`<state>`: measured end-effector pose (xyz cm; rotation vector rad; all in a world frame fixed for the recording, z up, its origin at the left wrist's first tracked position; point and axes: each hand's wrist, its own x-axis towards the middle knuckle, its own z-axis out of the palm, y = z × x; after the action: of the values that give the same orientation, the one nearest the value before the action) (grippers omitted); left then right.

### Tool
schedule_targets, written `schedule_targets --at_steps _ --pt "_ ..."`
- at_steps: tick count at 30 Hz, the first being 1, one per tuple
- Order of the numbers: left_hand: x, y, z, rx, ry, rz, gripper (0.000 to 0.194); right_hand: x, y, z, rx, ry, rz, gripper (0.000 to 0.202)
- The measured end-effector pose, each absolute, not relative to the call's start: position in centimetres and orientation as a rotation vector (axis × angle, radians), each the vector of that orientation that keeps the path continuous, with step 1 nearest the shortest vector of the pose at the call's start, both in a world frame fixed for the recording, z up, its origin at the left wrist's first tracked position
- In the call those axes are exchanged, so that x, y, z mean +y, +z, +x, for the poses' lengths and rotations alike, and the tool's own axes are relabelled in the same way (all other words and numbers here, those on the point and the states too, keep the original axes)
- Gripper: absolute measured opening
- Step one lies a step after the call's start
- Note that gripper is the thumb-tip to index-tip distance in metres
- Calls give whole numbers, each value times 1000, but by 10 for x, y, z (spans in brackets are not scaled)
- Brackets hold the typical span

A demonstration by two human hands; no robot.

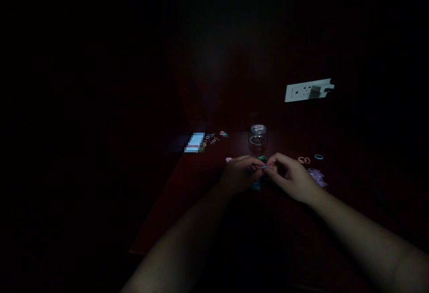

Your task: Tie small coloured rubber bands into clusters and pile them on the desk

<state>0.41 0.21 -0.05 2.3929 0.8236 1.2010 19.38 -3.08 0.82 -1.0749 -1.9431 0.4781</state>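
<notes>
left hand (239, 174); right hand (292, 179); angled inward; both pinching blue piece (264, 167)

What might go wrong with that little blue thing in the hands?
The little blue thing is pinched at the fingertips of the left hand and right hand, so it might slip out. The scene is very dark, so a piece dropped off the table could be hard to find. The right hand appears close beside the purple pieces and might nudge them.

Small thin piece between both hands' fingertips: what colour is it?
The small thin piece looks light blue, shown in the head view.
</notes>
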Motion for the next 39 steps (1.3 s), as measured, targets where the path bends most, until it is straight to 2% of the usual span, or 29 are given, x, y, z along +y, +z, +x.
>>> schedule_targets --at_steps 7,16,29,39 --pt "3 0 3 815 1235 2399 12 -27 8 197 -1897 418 -1131 20" --pt "4 0 2 814 1291 2407 13 -29 7 196 -1962 438 -1054 10" --pt "1 3 1 873 1290 2388 11 -26 11 199 -1958 292 -1085 13" --pt "0 4 2 821 1250 2393 11 -29 9 197 -2022 415 -1058 13"
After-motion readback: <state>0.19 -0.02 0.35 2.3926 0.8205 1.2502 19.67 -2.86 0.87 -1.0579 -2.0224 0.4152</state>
